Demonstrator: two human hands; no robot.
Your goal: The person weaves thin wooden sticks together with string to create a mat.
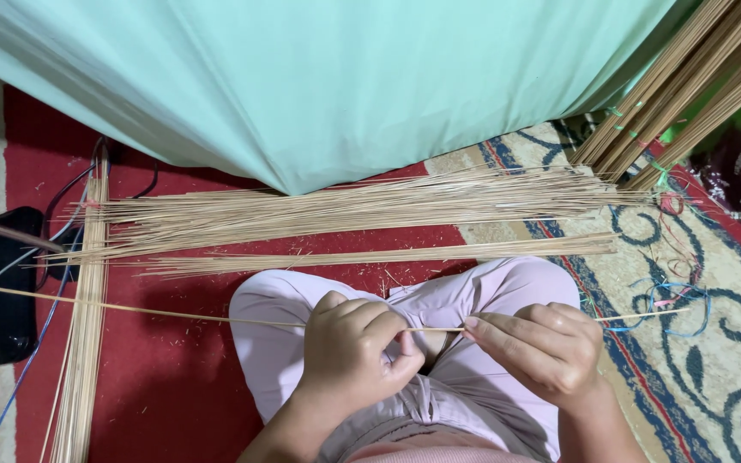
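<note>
A long thin bamboo stick (pixel 130 309) runs across the view above my folded legs in pale pink trousers (pixel 465 300). My left hand (pixel 358 351) is closed around the stick near its middle, thumb pressed by the index finger. My right hand (pixel 542 343) pinches the same stick just to the right, fingertips almost touching the left hand. The stick's right end pokes out past my right hand over the carpet.
Piles of similar thin sticks (pixel 353 210) lie on the red mat (pixel 165 386) in front of me, another bunch (pixel 83 343) along the left. Tied bundles (pixel 688 86) lean at top right. A mint-green cloth (pixel 319 77) hangs ahead. Cables (pixel 53 291) and coloured strings (pixel 679 300) lie about.
</note>
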